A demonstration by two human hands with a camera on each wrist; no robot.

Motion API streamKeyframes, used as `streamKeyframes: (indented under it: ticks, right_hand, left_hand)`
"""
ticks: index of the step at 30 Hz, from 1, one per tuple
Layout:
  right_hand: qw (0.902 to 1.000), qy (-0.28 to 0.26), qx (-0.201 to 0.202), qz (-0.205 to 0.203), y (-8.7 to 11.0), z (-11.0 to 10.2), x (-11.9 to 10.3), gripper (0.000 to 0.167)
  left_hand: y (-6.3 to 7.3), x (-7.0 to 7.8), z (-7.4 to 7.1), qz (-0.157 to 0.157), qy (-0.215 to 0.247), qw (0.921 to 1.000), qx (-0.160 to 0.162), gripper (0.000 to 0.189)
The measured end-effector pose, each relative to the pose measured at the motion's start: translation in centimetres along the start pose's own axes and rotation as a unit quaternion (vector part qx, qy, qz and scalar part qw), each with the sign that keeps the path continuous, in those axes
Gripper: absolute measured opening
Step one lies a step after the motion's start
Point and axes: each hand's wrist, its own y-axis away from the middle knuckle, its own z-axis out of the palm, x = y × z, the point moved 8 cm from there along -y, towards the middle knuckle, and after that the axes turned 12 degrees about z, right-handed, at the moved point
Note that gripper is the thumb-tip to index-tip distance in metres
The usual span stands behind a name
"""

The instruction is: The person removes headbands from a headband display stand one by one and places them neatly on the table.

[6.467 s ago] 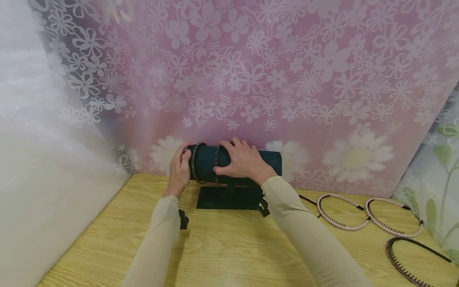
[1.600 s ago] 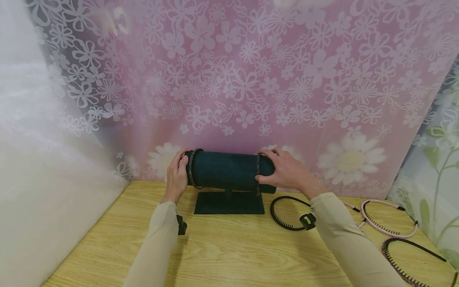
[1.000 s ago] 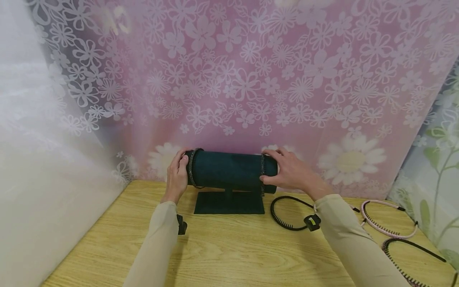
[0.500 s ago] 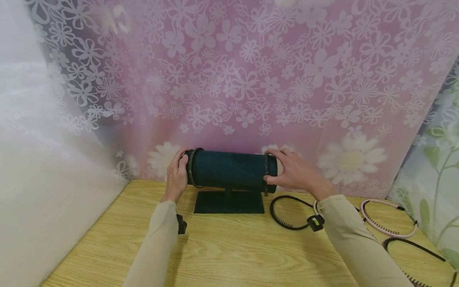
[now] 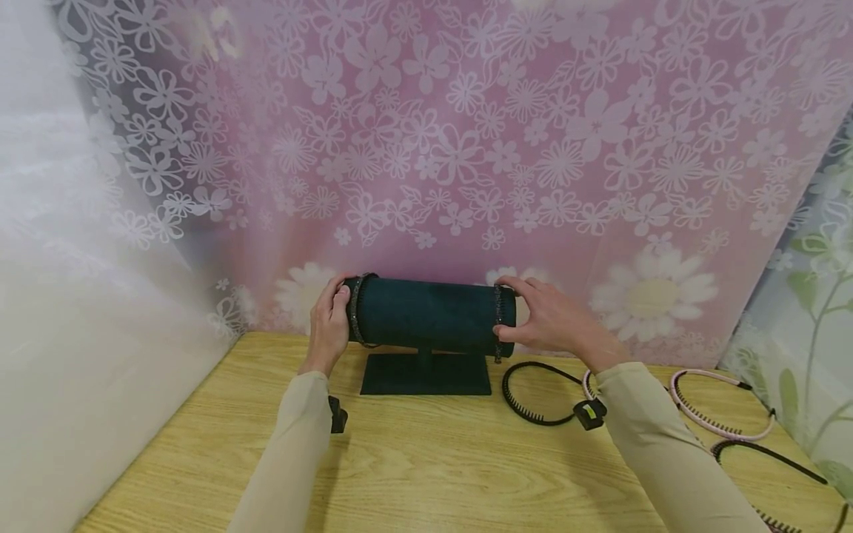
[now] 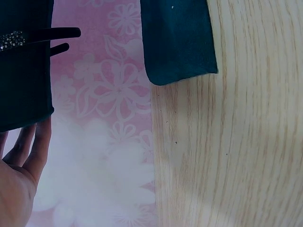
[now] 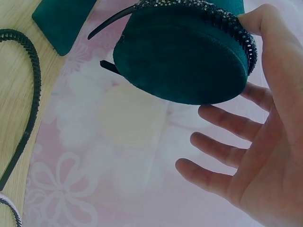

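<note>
A dark teal padded roll on a flat-based display stand (image 5: 426, 314) stands near the back of the table. My left hand (image 5: 329, 318) holds the roll's left end, its thumb in front; the left wrist view shows the fingers under that end's edge. Close to this hand a dark glittery headband (image 5: 355, 311) sits round the roll. At the right end, my right hand (image 5: 549, 320) pinches a second black headband with sparkly stones (image 7: 208, 12) between thumb and index finger, while its other fingers are spread. This headband's tips stick out past the roll in the right wrist view.
A black toothed headband (image 5: 506, 392) lies on the wooden table (image 5: 426, 459) right of the stand. Farther right are a pink headband (image 5: 700, 372), another pink one partly behind the right sleeve, and a brown one (image 5: 753, 446). A floral curtain (image 5: 426, 222) hangs close behind the stand.
My right hand has slid the second headband rightward along the roll, from near the middle to the right end, with only a slight shift lately. The left hand keeps its place.
</note>
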Motion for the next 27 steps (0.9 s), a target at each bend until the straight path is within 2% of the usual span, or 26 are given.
streamKeyframes:
  ticks: [27]
  right_hand:
    - [0.9992, -0.038, 0.004, -0.015, 0.33, 0.06, 0.82, 0.081]
  left_hand:
    - [0.08, 0.03, -0.06, -0.006, -0.001, 1.0, -0.003, 0.043]
